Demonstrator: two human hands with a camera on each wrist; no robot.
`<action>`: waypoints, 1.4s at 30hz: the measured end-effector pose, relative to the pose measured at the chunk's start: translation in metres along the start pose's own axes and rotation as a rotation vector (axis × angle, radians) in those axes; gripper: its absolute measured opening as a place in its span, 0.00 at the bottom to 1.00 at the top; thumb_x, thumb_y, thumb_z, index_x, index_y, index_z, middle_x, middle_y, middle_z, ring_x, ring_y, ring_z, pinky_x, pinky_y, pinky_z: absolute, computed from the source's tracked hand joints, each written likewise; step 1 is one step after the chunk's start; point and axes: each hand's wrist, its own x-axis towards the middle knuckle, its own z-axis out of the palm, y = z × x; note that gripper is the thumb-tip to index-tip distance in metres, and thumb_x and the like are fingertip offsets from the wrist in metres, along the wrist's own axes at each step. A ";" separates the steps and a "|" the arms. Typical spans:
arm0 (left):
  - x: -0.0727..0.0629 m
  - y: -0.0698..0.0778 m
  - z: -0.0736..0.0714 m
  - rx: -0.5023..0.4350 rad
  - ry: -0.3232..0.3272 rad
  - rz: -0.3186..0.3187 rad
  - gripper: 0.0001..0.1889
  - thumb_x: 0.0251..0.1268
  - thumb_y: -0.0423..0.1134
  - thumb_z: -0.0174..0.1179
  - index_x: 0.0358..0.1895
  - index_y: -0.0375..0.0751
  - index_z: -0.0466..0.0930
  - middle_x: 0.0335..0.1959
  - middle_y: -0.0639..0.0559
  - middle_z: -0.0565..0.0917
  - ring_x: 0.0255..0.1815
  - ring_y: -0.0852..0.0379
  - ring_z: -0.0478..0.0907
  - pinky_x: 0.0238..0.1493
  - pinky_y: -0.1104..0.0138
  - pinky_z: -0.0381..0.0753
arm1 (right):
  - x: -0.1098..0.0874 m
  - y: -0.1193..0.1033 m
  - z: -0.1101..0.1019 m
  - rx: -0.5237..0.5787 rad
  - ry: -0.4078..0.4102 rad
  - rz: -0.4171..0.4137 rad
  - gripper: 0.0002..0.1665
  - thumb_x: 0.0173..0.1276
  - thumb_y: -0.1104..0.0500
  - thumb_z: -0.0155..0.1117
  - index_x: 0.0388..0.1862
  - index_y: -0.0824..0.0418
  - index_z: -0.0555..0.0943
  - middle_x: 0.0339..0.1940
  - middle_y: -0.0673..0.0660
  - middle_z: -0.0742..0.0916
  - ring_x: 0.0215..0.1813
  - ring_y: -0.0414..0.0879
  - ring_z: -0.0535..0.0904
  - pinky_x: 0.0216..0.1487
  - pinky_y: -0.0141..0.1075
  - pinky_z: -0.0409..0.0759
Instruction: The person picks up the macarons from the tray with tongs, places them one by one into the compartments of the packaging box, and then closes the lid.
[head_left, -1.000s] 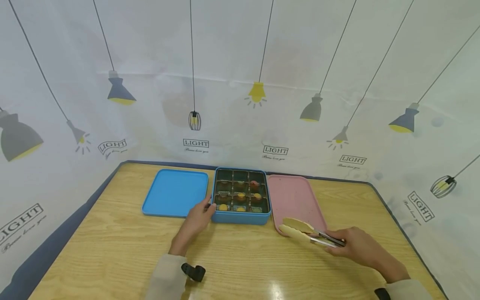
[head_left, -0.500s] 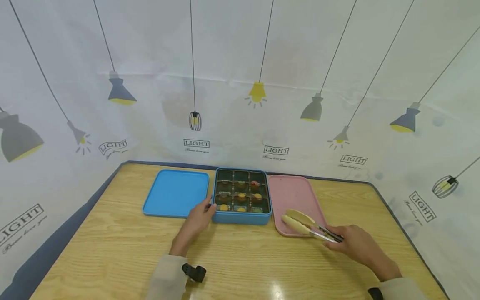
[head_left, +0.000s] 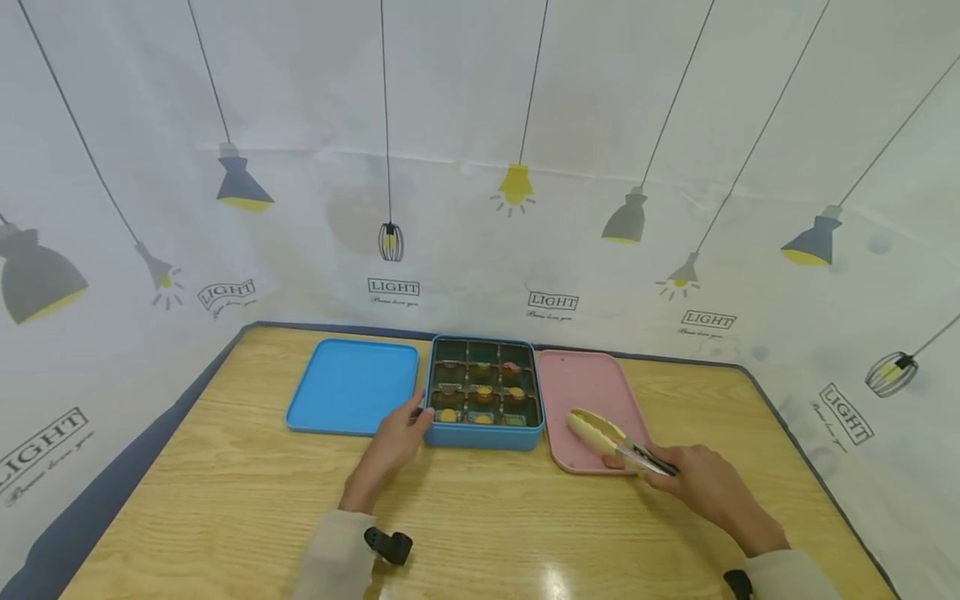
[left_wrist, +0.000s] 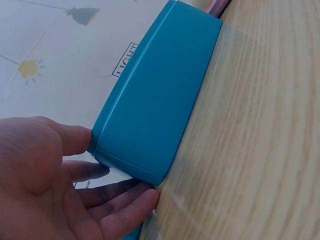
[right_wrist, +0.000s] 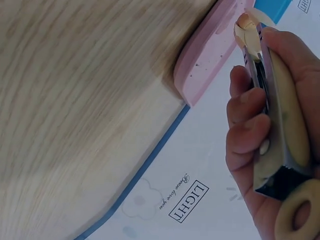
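Pale wood makes the surface [head_left: 480,517] before me; on it stands a blue box [head_left: 483,437], between a flat blue tray [head_left: 356,387] and a pink tray [head_left: 588,383]. The person's left hand [head_left: 399,437] grips the box's near left corner; the right hand [head_left: 705,483] grasps cream-tipped tongs [head_left: 609,438] over the pink tray. Small yellow pieces [head_left: 448,415] sit in some compartments [head_left: 450,350].

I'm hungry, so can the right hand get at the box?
Probably yes: the box is open on top, and nothing seems to stand between it and the right hand, whose tongs are over the pink tray beside the box.
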 end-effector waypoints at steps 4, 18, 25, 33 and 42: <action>0.000 0.000 -0.001 0.007 0.003 -0.002 0.30 0.81 0.45 0.44 0.79 0.37 0.51 0.66 0.32 0.74 0.65 0.34 0.73 0.61 0.42 0.74 | 0.005 -0.007 -0.001 -0.007 0.037 0.000 0.29 0.65 0.48 0.70 0.60 0.63 0.83 0.19 0.46 0.79 0.17 0.35 0.60 0.20 0.30 0.60; 0.000 -0.002 0.001 0.009 0.000 -0.009 0.30 0.81 0.44 0.45 0.79 0.38 0.51 0.66 0.33 0.74 0.65 0.35 0.73 0.61 0.42 0.74 | 0.038 -0.046 0.002 0.048 0.173 -0.007 0.26 0.65 0.51 0.71 0.58 0.63 0.84 0.15 0.46 0.72 0.18 0.39 0.64 0.19 0.31 0.62; 0.001 -0.002 0.001 0.008 0.003 -0.006 0.31 0.81 0.45 0.45 0.79 0.38 0.51 0.65 0.33 0.75 0.65 0.35 0.73 0.60 0.43 0.74 | 0.057 -0.065 0.011 0.095 0.168 0.014 0.28 0.66 0.51 0.70 0.62 0.59 0.82 0.20 0.49 0.80 0.18 0.38 0.68 0.20 0.32 0.66; 0.002 -0.001 0.000 0.013 0.008 -0.004 0.30 0.81 0.45 0.45 0.79 0.38 0.52 0.65 0.33 0.75 0.64 0.35 0.74 0.60 0.43 0.75 | 0.079 -0.090 0.021 0.094 0.249 -0.087 0.20 0.64 0.51 0.72 0.53 0.57 0.87 0.25 0.49 0.85 0.21 0.37 0.68 0.24 0.32 0.67; 0.003 -0.001 0.002 0.011 0.014 0.010 0.31 0.80 0.45 0.45 0.79 0.37 0.53 0.65 0.32 0.75 0.65 0.35 0.73 0.61 0.43 0.74 | 0.093 -0.124 0.022 0.118 0.160 -0.035 0.27 0.67 0.46 0.69 0.61 0.58 0.83 0.23 0.48 0.84 0.20 0.39 0.69 0.24 0.34 0.68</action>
